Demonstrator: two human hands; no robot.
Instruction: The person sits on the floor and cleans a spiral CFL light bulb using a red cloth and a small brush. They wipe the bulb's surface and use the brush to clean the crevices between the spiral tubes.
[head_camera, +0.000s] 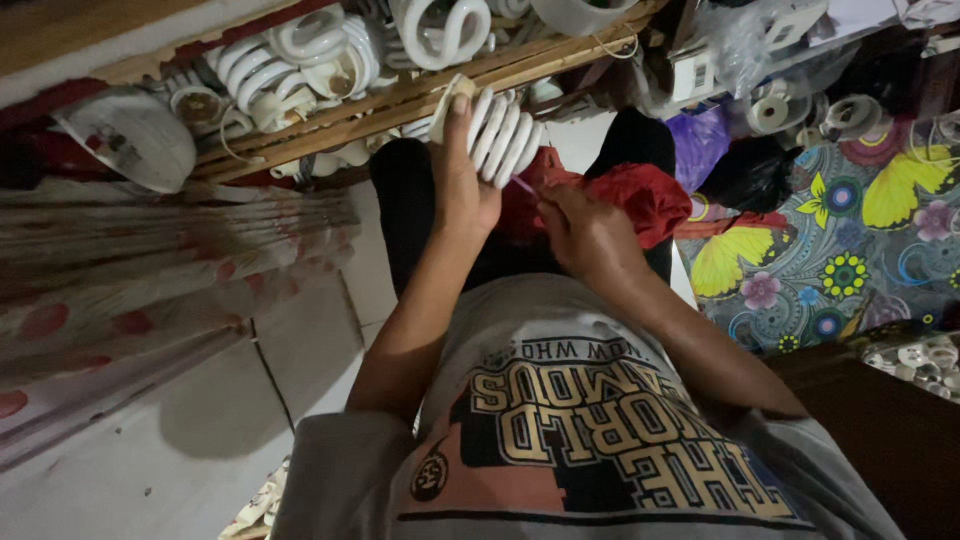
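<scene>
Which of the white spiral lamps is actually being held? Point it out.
The spiral lamp gripped in the left hand, above the lap. The other lamps lie loose in the wooden crate beyond it.

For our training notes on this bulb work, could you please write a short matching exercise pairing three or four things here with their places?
Things:
1. white spiral lamp tube
2. red crumpled cloth
3. wooden slatted crate
4. floral patterned mat

Places:
A. to the person's right
B. on the lap
C. held in the left hand
D. ahead, filled with white bulbs

Pairs: 1-C, 2-B, 3-D, 4-A
</scene>
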